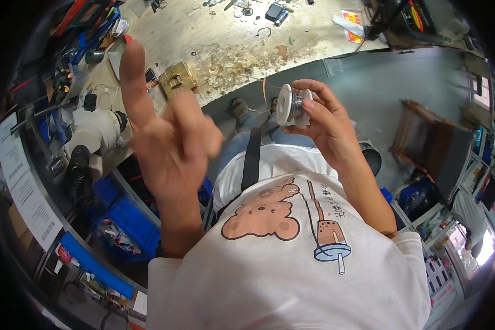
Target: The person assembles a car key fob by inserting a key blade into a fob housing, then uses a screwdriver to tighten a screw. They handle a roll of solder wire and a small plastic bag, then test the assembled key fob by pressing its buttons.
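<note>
My right hand [333, 124] grips a small white spool [284, 104] wound with thin grey wire, likely solder. The thumb and fingers clasp its far flange, and the spool is held on its side in front of my shirt, off the bench edge. My left hand [176, 132] is raised to the left, somewhat blurred. Its index finger points up and the other fingers are bent; nothing shows in it. Behind that hand, on the bench edge, lies a brass-coloured metal fixture [177, 78].
The worn wooden bench [225, 71] has a stained front edge. A small electronic device [276, 13] and loose parts lie at its far side. A white microscope [96, 129] stands left, above blue bins [129, 217]. A brown wooden stool [429, 135] stands on the floor at right.
</note>
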A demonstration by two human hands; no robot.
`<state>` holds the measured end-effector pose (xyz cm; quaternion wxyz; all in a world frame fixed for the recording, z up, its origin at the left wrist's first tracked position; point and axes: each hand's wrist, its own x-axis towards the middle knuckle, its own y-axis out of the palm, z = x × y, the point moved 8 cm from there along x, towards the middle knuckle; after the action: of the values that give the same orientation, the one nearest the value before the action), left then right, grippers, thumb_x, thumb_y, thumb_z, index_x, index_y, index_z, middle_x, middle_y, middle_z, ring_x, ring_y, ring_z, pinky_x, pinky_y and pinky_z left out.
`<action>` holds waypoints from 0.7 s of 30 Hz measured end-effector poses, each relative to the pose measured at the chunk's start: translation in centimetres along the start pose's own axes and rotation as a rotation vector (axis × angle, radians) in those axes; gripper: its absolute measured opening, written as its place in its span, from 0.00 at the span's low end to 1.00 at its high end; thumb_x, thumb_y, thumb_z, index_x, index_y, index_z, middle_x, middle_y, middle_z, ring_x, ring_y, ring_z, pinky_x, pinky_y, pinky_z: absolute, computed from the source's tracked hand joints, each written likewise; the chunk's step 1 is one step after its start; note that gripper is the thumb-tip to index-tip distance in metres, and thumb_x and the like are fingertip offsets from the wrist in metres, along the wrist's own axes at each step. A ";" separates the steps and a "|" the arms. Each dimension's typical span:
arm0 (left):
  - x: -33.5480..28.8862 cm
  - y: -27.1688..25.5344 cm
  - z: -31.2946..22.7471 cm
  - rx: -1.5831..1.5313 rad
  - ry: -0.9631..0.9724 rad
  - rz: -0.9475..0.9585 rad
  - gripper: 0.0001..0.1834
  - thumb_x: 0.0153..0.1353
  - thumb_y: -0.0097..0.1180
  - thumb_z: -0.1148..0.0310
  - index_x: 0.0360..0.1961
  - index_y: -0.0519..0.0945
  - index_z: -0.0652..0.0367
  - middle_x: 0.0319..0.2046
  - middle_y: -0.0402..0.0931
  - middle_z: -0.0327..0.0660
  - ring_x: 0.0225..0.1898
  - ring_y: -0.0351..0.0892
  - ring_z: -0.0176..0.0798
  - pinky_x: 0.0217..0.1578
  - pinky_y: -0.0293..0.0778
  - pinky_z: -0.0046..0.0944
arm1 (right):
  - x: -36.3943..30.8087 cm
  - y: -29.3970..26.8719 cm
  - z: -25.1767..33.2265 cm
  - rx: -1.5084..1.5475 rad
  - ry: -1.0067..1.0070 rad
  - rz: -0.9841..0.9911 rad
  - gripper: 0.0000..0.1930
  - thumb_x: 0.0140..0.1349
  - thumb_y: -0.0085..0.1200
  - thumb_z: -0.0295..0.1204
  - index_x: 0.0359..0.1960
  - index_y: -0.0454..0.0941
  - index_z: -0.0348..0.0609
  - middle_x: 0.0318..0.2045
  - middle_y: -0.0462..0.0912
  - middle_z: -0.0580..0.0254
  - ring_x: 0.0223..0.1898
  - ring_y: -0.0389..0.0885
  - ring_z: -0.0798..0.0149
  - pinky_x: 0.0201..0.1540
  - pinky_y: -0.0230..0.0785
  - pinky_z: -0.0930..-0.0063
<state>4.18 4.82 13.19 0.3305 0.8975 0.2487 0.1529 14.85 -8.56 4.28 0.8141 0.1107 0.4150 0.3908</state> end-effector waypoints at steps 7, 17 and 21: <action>-0.8 -2.8 2.7 0.212 -0.043 -0.214 0.33 0.59 0.51 0.66 0.63 0.50 0.59 0.32 0.72 0.44 0.14 0.52 0.16 0.14 0.47 0.18 | -0.7 0.6 0.3 -0.078 -0.033 0.038 0.18 0.56 0.53 0.28 0.48 0.68 0.39 0.42 0.72 0.60 0.40 0.74 0.69 0.39 0.75 0.70; -1.3 -0.2 4.2 0.559 -0.238 -0.067 0.16 0.61 0.49 0.69 0.48 0.72 0.67 0.29 0.70 0.37 0.28 0.66 0.23 0.25 0.59 0.21 | -1.2 0.8 1.5 -0.275 -0.256 0.019 0.18 0.51 0.58 0.26 0.45 0.72 0.40 0.40 0.75 0.64 0.37 0.73 0.72 0.36 0.71 0.80; -2.2 0.8 3.0 0.607 -0.160 -0.071 0.35 0.63 0.31 0.44 0.46 0.71 0.70 0.25 0.70 0.44 0.21 0.64 0.27 0.20 0.52 0.21 | -0.5 -0.3 1.1 -0.357 -0.287 -0.027 0.18 0.50 0.58 0.26 0.44 0.72 0.40 0.37 0.76 0.65 0.36 0.73 0.74 0.34 0.68 0.82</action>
<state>3.97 1.54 11.34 0.0711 0.9551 0.2873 -0.0112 15.69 -9.02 5.10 0.8766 0.0139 0.2207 0.4274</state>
